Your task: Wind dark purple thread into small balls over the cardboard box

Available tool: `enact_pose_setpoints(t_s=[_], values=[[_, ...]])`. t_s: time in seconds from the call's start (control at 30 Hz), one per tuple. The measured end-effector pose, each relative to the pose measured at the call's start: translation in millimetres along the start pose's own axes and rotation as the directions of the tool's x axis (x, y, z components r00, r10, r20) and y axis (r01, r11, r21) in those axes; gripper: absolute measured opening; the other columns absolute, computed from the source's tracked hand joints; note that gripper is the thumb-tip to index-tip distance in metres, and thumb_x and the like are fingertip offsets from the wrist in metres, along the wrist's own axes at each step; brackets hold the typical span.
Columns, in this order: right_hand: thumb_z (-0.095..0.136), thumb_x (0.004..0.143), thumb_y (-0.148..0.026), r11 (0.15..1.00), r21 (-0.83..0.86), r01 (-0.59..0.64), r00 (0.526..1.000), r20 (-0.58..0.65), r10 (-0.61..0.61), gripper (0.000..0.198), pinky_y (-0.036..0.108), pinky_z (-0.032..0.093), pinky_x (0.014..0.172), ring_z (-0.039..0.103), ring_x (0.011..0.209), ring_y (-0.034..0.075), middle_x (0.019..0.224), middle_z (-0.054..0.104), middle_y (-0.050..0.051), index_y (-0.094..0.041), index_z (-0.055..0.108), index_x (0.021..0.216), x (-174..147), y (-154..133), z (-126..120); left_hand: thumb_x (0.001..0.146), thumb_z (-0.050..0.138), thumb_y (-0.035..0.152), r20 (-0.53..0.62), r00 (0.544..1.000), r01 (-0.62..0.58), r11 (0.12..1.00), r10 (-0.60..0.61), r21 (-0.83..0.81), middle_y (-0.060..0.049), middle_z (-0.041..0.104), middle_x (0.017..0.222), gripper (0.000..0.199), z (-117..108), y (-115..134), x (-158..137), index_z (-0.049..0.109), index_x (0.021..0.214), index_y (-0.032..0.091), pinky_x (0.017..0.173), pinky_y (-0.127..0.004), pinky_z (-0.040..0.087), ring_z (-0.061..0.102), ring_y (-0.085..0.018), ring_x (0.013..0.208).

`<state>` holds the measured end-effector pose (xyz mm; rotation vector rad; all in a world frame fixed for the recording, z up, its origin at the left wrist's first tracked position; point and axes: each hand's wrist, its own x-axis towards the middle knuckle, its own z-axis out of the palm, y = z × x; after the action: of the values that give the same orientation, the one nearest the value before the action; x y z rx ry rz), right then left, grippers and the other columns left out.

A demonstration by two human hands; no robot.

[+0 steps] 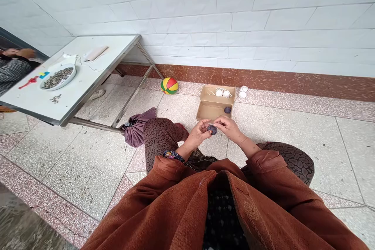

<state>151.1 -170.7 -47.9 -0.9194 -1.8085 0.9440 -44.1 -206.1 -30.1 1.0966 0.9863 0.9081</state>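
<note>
My left hand [199, 131] is closed around a small dark grey-purple ball of yarn [212, 129], held in front of my knees. Fingers and thumb of my right hand [230, 128] are pinched together at the top of that ball, beside a thin pale strand or stick too small to name. Just beyond my hands an open cardboard box [200, 111] lies on the floor. In its near half rests a second dark ball of yarn [227, 109]. White yarn balls [219, 92] with loose strands lie in the far half, the lid side.
More white balls [242, 93] sit right of the box. A colourful ball [169, 86] lies by the wall. At left, a table [96, 68] bears a bowl [75, 73] of seeds or shells. A purple bag [140, 125] touches its leg. Another person's arm [16, 68] shows beyond.
</note>
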Motion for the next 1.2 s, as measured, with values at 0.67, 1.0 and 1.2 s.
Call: enact_pose_setpoints(t_s=[0.67,1.0,1.2], values=[[0.056,0.097,-0.037,0.988,-0.145,-0.058,0.992,0.102,0.073,0.026,0.028,0.039,0.066,0.053,0.071,0.018,0.075,0.056,0.001,-0.022,0.054,0.075,-13,15,21,0.066,0.089,0.029,-0.134,0.990,0.005,0.962,-0.043,-0.274,-0.003,0.068,0.106,0.046,6,11,-3,0.069,0.107,0.020,0.078,-0.026,0.049,0.060,-0.012,0.086],[0.063,0.095,-0.051,0.987,0.113,-0.118,0.986,0.135,0.102,0.031,0.030,0.045,0.068,0.058,0.070,0.017,0.080,0.067,0.002,-0.022,0.071,0.089,-6,-10,7,0.065,0.084,0.024,-0.245,0.969,0.000,0.985,0.043,0.173,-0.003,0.068,0.094,0.043,-9,3,2,0.066,0.104,0.017,0.075,-0.027,0.044,0.058,-0.012,0.077],[0.065,0.091,-0.048,0.980,0.113,-0.165,0.982,-0.077,0.174,0.027,0.033,0.045,0.075,0.057,0.076,0.019,0.080,0.066,0.003,-0.022,0.069,0.084,2,-2,4,0.065,0.087,0.023,-0.016,1.000,-0.014,1.000,0.013,-0.018,0.000,0.065,0.090,0.055,4,8,-2,0.061,0.114,0.020,0.079,-0.028,0.046,0.059,-0.012,0.081]])
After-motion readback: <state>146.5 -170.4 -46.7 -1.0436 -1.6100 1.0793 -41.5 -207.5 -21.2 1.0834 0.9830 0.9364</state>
